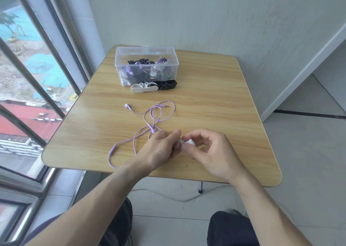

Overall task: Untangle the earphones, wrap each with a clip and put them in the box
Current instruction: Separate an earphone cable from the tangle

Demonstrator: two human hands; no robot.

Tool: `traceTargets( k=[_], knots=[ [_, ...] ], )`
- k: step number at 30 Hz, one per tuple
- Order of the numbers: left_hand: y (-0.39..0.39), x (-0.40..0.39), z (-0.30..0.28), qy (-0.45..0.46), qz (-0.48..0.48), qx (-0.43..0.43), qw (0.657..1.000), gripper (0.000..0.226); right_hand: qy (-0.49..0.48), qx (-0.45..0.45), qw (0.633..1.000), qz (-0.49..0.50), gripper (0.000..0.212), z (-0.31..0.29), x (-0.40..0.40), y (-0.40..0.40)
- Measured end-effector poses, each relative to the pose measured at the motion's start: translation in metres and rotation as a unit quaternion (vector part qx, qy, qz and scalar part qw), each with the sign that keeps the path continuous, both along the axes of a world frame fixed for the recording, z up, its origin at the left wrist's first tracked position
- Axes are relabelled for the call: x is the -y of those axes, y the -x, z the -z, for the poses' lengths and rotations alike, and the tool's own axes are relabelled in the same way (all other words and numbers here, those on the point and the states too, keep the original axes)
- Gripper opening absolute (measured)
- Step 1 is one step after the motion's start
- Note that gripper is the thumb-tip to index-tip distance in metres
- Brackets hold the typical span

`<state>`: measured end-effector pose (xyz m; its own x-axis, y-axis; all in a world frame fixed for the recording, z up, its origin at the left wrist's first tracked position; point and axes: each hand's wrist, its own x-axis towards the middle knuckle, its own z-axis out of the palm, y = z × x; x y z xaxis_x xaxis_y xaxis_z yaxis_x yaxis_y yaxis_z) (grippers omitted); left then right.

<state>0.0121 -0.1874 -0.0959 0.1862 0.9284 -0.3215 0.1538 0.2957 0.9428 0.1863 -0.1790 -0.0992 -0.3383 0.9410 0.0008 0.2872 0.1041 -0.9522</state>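
- At the far left, at 9 o'clock, a window (28, 96) runs beside your wooden table (215, 99); buildings show beyond the glass.
- Your purple earphones (149, 120) lie loose on the table at about 10 o'clock from your hands; one earbud (127, 106) sits apart at the left; the jack plug (165, 106) points toward 3 o'clock; the inline remote (113, 149) lies near the near-left edge; the cord loops cross just beside your left hand.
- Your left hand (161, 148) has its fingers curled, pinching a small white clip (188, 142) from the left; the cord runs under this hand.
- Your right hand (211, 152) meets it from the 3 o'clock side; thumb and forefinger pinch the same white clip; most of that clip is hidden.
- At 12 o'clock stands the clear plastic box (147, 66), open, holding wrapped purple earphones and clips; touching its front wall lie a spare white clip (144, 88) and, to its right, a black clip (167, 84).
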Motion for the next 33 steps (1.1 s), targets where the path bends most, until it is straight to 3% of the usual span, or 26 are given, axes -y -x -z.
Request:
traceTargets(
  k=[2, 5, 9, 12, 15, 18, 20, 25, 27, 30, 33],
  knots=[
    [0.0, 0.0, 0.001, -0.006, 0.006, -0.03, 1.0, 0.049, -0.004, 0.035, 0.999, -0.015, 0.012, 0.002, 0.003, 0.004],
    [0.003, -0.001, -0.001, -0.002, 0.014, -0.028, 1.0, 0.048, -0.019, 0.006, 1.0, 0.007, 0.006, 0.008, 0.01, 0.015],
    [0.005, -0.002, -0.005, 0.008, 0.017, -0.005, 1.0, 0.055, -0.046, -0.012, 0.998, 0.032, 0.02, 0.009, 0.015, 0.023],
    [0.003, -0.005, -0.004, 0.037, -0.034, -0.025, 0.998, 0.058, -0.053, -0.022, 0.998, 0.005, 0.009, 0.004, 0.016, 0.023],
    [0.002, -0.008, -0.002, 0.063, -0.104, -0.023, 0.992, 0.045, -0.056, -0.026, 0.998, 0.001, 0.002, 0.004, 0.018, 0.023],
    [0.001, -0.009, 0.002, 0.06, -0.129, -0.018, 0.99, 0.018, -0.059, -0.003, 0.998, 0.002, 0.003, 0.006, 0.02, 0.024],
    [0.001, -0.009, 0.002, 0.063, -0.132, 0.025, 0.989, 0.012, -0.052, -0.009, 0.999, 0.006, 0.005, 0.007, 0.02, 0.025],
    [0.007, -0.006, 0.001, 0.013, -0.028, 0.151, 0.988, 0.026, -0.035, -0.025, 0.997, 0.066, 0.004, 0.005, 0.008, 0.015],
    [0.007, -0.003, 0.001, -0.035, -0.009, 0.094, 0.995, 0.029, -0.037, -0.016, 0.996, 0.079, 0.005, 0.006, 0.004, 0.011],
    [0.003, 0.002, 0.002, -0.148, -0.003, -0.082, 0.986, 0.011, -0.035, -0.005, 0.997, 0.072, 0.005, 0.007, 0.001, 0.006],
    [0.002, 0.004, 0.003, -0.183, 0.006, -0.135, 0.974, 0.015, -0.022, 0.009, 0.999, 0.032, 0.005, 0.007, -0.003, 0.001]
  ],
)
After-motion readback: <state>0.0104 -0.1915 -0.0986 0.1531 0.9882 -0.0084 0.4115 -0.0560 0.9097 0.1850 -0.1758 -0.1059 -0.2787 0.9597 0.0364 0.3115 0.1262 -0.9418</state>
